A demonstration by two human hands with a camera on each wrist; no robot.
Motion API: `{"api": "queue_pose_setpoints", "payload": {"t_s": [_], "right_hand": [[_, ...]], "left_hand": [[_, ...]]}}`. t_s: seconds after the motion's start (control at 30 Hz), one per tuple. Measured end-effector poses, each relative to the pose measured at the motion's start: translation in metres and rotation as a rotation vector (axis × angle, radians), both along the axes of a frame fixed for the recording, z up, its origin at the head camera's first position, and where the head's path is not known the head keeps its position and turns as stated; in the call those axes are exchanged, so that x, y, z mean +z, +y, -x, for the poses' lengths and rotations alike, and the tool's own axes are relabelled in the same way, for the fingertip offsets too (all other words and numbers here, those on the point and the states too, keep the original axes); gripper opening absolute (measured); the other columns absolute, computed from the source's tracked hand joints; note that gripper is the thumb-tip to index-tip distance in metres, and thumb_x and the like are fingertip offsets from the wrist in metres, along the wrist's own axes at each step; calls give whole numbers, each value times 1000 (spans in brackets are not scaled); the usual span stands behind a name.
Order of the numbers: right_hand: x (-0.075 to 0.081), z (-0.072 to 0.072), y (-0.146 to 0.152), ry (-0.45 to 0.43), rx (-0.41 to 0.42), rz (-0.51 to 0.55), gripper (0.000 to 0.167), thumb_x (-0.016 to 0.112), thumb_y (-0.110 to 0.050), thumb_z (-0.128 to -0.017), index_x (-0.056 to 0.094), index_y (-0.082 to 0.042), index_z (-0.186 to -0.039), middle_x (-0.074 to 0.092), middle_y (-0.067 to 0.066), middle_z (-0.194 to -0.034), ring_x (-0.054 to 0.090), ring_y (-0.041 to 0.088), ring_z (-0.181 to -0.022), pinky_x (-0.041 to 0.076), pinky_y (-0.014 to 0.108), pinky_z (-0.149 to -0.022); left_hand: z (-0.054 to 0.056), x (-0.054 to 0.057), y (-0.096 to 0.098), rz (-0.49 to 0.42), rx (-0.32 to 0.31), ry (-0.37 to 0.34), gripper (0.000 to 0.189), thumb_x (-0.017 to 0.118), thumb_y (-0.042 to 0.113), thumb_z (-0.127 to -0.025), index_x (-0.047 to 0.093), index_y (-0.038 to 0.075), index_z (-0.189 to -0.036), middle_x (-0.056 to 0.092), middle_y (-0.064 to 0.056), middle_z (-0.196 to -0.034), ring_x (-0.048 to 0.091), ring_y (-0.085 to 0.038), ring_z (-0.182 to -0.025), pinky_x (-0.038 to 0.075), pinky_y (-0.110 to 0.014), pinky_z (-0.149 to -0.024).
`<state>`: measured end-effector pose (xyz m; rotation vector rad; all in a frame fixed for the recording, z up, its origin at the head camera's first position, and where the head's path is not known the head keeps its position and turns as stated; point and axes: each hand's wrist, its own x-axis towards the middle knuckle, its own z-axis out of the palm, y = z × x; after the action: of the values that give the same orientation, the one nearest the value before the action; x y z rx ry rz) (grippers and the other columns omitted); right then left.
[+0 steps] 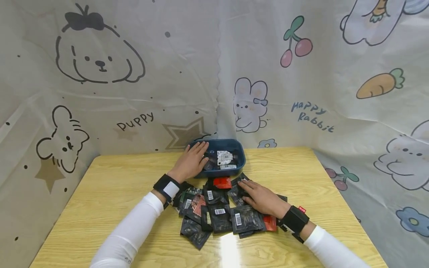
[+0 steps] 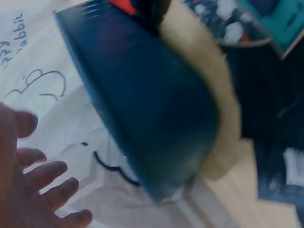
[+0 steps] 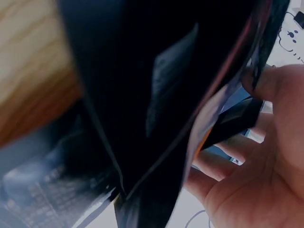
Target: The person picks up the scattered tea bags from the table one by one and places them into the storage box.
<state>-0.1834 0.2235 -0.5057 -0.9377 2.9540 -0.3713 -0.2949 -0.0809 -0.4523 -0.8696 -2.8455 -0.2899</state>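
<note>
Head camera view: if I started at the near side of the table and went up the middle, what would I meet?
Black packets, a bright red packet, the blue tub, then the cartoon-printed backdrop.

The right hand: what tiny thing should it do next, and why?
Maybe the right hand could pinch the dark packet partly under it: that one looks easiest to take, and the nearby blue bin already holds some white packets.
</note>
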Motion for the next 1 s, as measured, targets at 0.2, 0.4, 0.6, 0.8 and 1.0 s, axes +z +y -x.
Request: {"api": "queue_pose_setpoints", "payload": {"t_s": [0.2, 0.4, 0.6, 0.8, 1.0], "right_hand": [[1, 1, 1, 38, 5, 4, 50, 58, -15, -101, 46, -2, -148, 52, 18, -147, 55, 34, -132, 49, 46, -106], [16, -2, 3, 75, 8, 2, 47, 57, -6, -99, 50, -5, -146, 56, 17, -144, 60, 33, -126, 53, 46, -99], [46, -5, 6, 148, 19, 7, 48, 62, -8, -97, 53, -11, -145, 62, 13, -138, 65, 30, -118, 57, 45, -93], [79, -1, 6, 230, 46, 61, 45, 63, -8, -97, 57, -14, -141, 67, 11, -131, 68, 28, -112, 59, 44, -89], [102, 17, -1, 277, 65, 76, 41, 58, -13, -101, 57, -14, -142, 67, 13, -131, 68, 30, -112, 58, 44, -90]], "left_hand": [[-10, -10, -7, -13, -78, -24, 64, 50, 38, -104, 27, 13, -159, 30, -13, -163, 28, -34, -151, 24, -58, -122], [-36, -15, -16, -54, -171, -36, 66, 52, 39, -103, 27, 13, -159, 27, -11, -165, 28, -31, -152, 25, -52, -123], [-68, -17, -19, -40, -233, -120, 59, 55, 39, -102, 42, 13, -153, 33, -7, -163, 46, -28, -141, 53, -44, -100], [-85, -19, -2, 94, -301, -268, 56, 58, 41, -100, 48, 17, -150, 44, -4, -156, 55, -27, -133, 51, -45, -103], [-88, -24, 20, 224, -310, -391, 63, 62, 46, -96, 44, 25, -152, 40, -1, -159, 49, -26, -139, 49, -47, -106]]}}
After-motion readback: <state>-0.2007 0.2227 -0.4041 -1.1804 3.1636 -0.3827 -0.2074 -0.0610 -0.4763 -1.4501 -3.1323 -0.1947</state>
